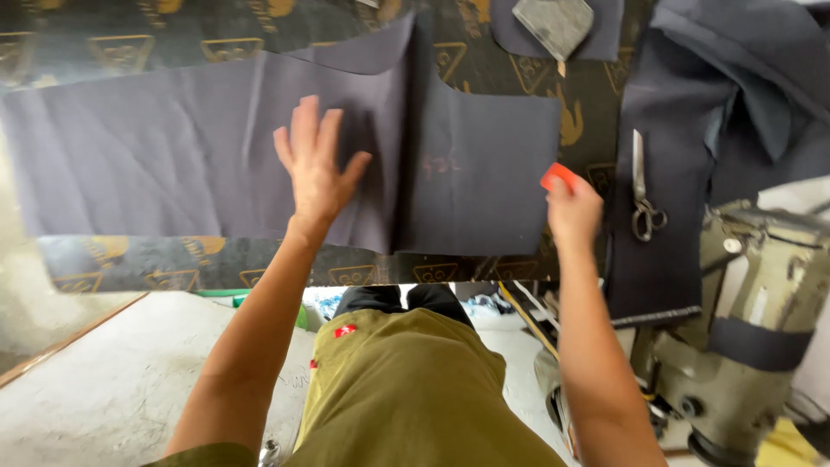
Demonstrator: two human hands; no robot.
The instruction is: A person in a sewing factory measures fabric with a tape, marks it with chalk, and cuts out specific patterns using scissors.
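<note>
Left hand point(316, 169) flat, fingers spread, grip released; palm presses the dark navy cloth panel point(199, 156) against the bench point(121, 52), seemingly to keep it smooth and from sliding. Right hand point(572, 210) clenched on a small red-orange chalk piece point(558, 176), held just off the right edge of the overlapping navy piece point(484, 182), which bears faint chalk marks. Both panels lie mid-bench, near edge overhanging slightly. Right of the chalk: scissors point(641, 195) resting on a long dark fabric strip point(657, 216), close to the right hand's path. Far right, a heap of dark cloth point(743, 78); near right, an olive-grey sewing machine point(743, 329). Far centre, a grey wedge-shaped object point(553, 24).
</note>
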